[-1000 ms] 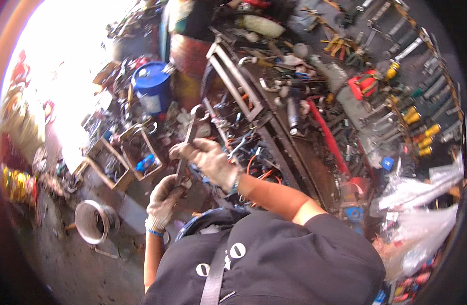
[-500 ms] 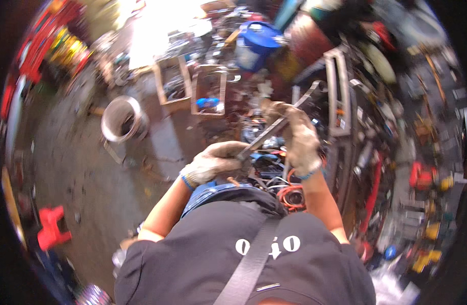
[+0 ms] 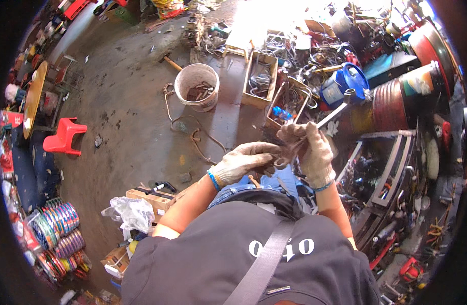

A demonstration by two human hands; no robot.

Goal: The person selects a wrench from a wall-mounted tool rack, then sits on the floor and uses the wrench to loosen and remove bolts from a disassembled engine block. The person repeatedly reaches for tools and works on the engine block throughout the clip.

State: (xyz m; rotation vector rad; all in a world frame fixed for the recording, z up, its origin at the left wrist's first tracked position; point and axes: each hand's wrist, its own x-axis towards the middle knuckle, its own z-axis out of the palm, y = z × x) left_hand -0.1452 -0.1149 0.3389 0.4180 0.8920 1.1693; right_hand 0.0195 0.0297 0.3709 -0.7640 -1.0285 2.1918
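Wrench, long, silvery, ring-ended, slanting right of the white bucket, gloved left hand and right hand clamped on it, hiding its lower part, wooden box right of the bucket, red stool left of it

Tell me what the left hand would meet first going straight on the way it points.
The left hand would likely meet the right hand first; whether they touch now is unclear from this view.
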